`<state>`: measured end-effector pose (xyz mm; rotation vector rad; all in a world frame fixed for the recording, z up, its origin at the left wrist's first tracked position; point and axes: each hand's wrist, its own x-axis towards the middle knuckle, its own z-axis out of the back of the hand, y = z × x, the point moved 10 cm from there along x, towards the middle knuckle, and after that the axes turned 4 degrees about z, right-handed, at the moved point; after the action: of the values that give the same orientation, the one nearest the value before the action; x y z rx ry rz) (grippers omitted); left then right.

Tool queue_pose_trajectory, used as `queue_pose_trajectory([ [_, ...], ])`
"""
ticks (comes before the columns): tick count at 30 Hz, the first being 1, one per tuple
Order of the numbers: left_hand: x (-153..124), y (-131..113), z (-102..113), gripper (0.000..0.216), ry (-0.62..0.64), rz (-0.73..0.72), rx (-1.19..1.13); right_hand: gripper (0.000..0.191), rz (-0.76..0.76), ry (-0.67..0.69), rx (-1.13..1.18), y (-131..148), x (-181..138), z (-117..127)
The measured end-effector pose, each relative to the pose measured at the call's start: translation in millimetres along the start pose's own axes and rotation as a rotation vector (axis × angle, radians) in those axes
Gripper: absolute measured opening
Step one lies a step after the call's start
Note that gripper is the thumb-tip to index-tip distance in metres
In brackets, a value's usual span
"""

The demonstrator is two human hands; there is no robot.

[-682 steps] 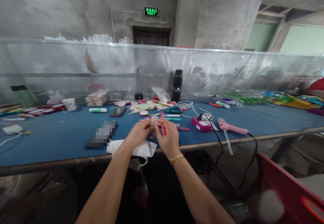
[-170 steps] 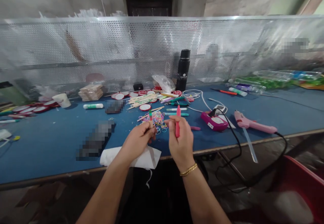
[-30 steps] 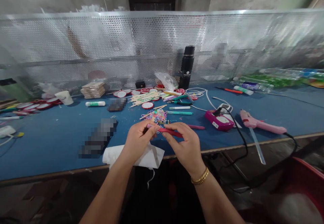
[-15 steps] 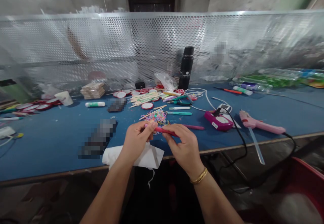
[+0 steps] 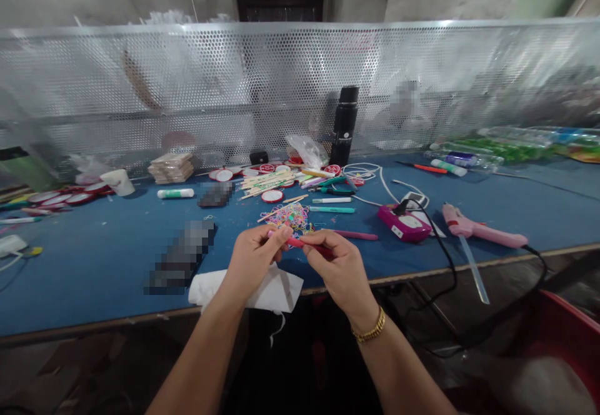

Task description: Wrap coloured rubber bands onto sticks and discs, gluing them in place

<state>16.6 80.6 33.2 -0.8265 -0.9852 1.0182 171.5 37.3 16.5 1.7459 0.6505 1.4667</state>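
Observation:
Close to the table's front edge, a slim pinkish-red rod (image 5: 294,241) runs between my two hands. My left hand (image 5: 255,255) pinches its left end with thumb and fingers. The right part is gripped by my right hand (image 5: 342,268), with a gold bracelet on that wrist; the fingers cover much of the rod. Just behind the hands lies a tangled heap of small coloured rubber bands (image 5: 287,215). A magenta stick (image 5: 359,235) rests on the table beyond my right hand. Under my left wrist is a white cloth or tissue (image 5: 276,290), partly over the edge.
The blue table (image 5: 94,259) bears a blurred dark phone-like thing (image 5: 182,255), wooden sticks (image 5: 265,182), a glue stick (image 5: 175,194) and a teal pen (image 5: 332,210). A black bottle (image 5: 344,127) stands behind. Rightward are a magenta power box (image 5: 405,222) and a pink glue gun (image 5: 485,230).
My right thumb and fingers have shifted slightly along the rod, and the fingers are bent more. My left hand stays almost in place. Nothing else has visibly moved.

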Motion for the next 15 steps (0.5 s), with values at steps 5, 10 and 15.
queue_pose_trajectory([
  [5, -0.6, -2.1, -0.6, 0.045, 0.011, -0.003, 0.025, 0.005, -0.003, -0.012, -0.01, -1.9, 0.5, -0.2],
  [10, 0.1, -1.6, -1.9, 0.047, 0.024, -0.006, 0.049, 0.009, 0.021, -0.023, -0.024, 0.4, 0.3, 1.2],
  [15, 0.8, 0.7, -0.9, 0.045, 0.016, 0.004, 0.04, 0.014, 0.041, -0.031, -0.048, 4.8, 0.5, 2.7],
])
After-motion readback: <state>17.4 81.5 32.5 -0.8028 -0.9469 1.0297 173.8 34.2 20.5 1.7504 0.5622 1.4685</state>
